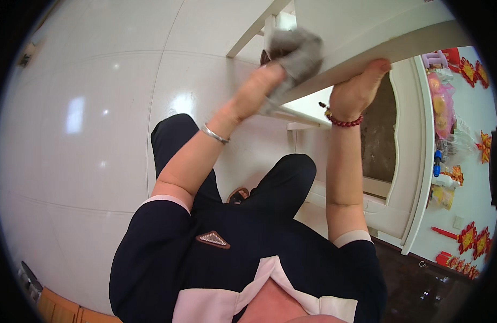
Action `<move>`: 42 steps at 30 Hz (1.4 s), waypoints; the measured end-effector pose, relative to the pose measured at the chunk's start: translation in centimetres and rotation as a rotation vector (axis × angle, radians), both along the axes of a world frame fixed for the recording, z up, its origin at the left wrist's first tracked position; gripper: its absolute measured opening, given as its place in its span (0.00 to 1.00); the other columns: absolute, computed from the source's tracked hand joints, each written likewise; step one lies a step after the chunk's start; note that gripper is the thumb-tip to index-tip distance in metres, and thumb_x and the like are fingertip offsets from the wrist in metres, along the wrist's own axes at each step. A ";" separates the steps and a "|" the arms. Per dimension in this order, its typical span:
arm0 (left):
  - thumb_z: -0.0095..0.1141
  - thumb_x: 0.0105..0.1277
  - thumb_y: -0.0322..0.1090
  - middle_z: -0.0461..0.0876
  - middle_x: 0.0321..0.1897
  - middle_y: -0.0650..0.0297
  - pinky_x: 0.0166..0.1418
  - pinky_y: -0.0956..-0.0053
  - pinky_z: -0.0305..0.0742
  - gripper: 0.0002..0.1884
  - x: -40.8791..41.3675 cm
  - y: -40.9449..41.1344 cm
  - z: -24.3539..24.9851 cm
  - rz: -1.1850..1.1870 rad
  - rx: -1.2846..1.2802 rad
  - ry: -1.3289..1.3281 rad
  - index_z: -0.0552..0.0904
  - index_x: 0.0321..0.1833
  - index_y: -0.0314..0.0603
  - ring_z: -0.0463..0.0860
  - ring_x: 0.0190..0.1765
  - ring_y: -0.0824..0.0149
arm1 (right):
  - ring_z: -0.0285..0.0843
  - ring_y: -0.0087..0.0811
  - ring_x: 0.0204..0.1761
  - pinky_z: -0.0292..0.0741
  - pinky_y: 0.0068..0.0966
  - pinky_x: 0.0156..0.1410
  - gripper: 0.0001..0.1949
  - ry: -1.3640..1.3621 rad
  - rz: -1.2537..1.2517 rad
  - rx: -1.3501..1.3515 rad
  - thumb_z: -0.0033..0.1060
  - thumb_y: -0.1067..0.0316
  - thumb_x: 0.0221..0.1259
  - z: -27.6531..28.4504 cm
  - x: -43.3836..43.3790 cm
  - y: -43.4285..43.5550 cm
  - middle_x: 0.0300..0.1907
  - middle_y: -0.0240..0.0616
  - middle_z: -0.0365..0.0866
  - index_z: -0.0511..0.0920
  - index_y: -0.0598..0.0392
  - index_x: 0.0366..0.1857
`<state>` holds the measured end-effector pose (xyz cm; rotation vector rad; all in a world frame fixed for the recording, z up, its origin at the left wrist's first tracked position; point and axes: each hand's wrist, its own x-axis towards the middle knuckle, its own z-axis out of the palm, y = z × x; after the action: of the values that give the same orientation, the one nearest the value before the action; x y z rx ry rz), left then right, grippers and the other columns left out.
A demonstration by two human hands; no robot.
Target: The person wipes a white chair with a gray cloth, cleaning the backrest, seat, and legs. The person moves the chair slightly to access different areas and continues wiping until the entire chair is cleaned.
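Observation:
My left hand (254,91), a silver bangle at its wrist, grips a grey cloth (303,56). The cloth is blurred and lies against the edge of a white wooden piece of furniture (345,30), apparently a chair. On the underside of the same piece's curved rail (418,38), my right hand (355,91) is pressed with its thumb extended; its other fingers are mostly hidden. Red beads circle that wrist. White legs (254,34) of the furniture show beyond the cloth.
Glossy pale tiles (91,153) cover the floor at left. A white cabinet (412,161) with a dark recessed panel stands at right, bearing bagged fruit (440,105), a blue-capped item (437,163) and packets. Red knot ornaments (468,238) hang beyond it. Orange-brown wooden furniture (58,307) shows at lower left.

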<state>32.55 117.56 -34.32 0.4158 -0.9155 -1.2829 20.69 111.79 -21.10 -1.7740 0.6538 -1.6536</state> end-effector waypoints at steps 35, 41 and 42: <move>0.54 0.64 0.27 0.79 0.48 0.40 0.54 0.57 0.75 0.28 -5.9 -1.7 -5.1 0.635 -0.164 -0.559 0.63 0.66 0.29 0.80 0.49 0.36 | 0.74 0.36 0.60 0.69 0.31 0.65 0.33 0.125 0.081 0.116 0.37 0.43 0.78 -0.3 0.1 2.4 0.61 0.49 0.74 0.65 0.68 0.67; 0.53 0.68 0.30 0.80 0.50 0.45 0.56 0.60 0.75 0.26 -3.8 0.3 -4.8 0.336 0.129 -0.567 0.64 0.67 0.31 0.80 0.51 0.46 | 0.65 0.51 0.73 0.64 0.40 0.74 0.30 -0.053 0.208 0.008 0.43 0.47 0.77 1.2 0.9 1.6 0.70 0.57 0.67 0.70 0.68 0.66; 0.53 0.68 0.30 0.80 0.50 0.46 0.57 0.61 0.75 0.25 -3.4 0.7 -4.7 0.292 0.164 -0.549 0.65 0.67 0.32 0.80 0.52 0.48 | 0.65 0.51 0.72 0.65 0.41 0.74 0.30 -0.041 0.195 0.006 0.44 0.47 0.76 1.2 0.7 1.6 0.70 0.56 0.68 0.71 0.67 0.65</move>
<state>29.14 118.21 -38.98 1.0276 -1.1556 -0.9883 21.39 113.35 -19.86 -1.7364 0.4513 -1.5492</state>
